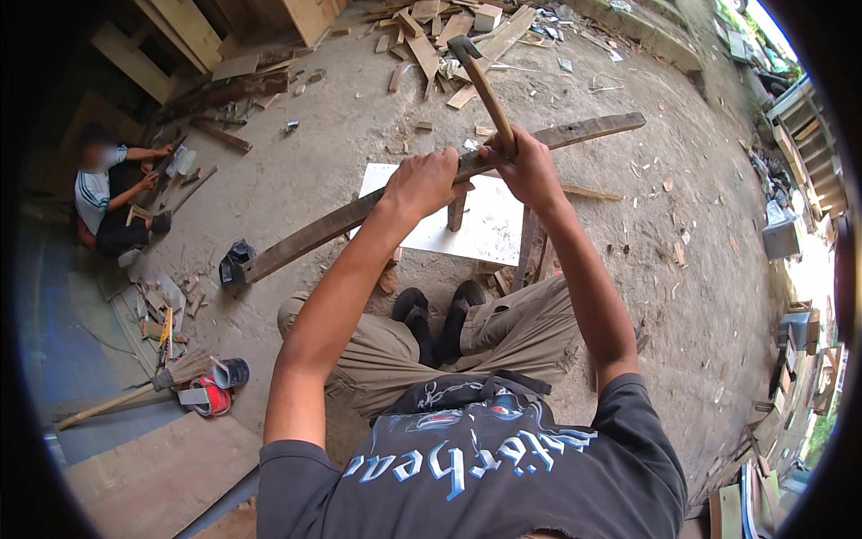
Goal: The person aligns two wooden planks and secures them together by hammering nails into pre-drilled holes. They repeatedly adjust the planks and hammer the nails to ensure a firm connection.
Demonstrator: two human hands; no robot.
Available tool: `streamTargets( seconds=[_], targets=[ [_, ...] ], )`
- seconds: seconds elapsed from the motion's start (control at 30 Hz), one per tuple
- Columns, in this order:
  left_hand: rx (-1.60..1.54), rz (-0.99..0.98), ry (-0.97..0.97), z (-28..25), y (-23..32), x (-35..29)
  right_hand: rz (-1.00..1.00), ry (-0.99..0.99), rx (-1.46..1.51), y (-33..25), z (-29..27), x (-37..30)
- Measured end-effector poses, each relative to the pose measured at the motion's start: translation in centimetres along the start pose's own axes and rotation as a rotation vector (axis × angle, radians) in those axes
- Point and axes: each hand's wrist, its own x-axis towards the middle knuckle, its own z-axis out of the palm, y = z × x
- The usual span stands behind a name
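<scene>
At the far left we see another person (106,193) crouched on the ground among wood offcuts, both hands busy with something too small to make out. Nearer us lie a broom (135,391) and a pair of red and grey sandals (215,384) beside a blue sheet and a wooden board. The floor (305,171) is bare, dusty concrete, littered with chips and splinters.

Across the middle runs a long dark wooden plank (341,220), tilted up from lower left to upper right, resting over a small white worktop (489,229). Our left hand (424,182) is wrapped tight around the plank near its middle. Just beside it our right hand (530,166) is clenched on the wooden handle of a hammer (480,81), its head raised away from us above the plank. Our black shoes (435,314) sit below the worktop.

Beyond, a heap of scrap timber (449,36) lies on the floor. At the right edge, stacked boards and what may be a grey bucket (779,238) line the yard.
</scene>
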Motion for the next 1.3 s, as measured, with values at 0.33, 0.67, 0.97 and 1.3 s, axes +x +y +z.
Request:
streamTargets(
  seconds=[0.33, 0.67, 0.97, 1.3],
  targets=[
    [-0.052, -0.117, -0.022, -0.4, 0.1, -0.8, 0.038, -0.052, -0.075, -0.5, -0.1, 0.0],
    [0.032, -0.226, -0.092, -0.8, -1.4, -2.2, 0.007, -0.094, -0.048, -1.7, 0.5, -0.2],
    [0.014, -0.233, 0.039, 0.5, -0.9, -1.7, 0.029, -0.021, -0.108, -4.9, -3.2, -4.8],
    [-0.008, -0.233, 0.014, 0.8, -0.5, -1.6, 0.188, -0.427, -0.277, -10.2, -10.3, -7.7]
  ],
)
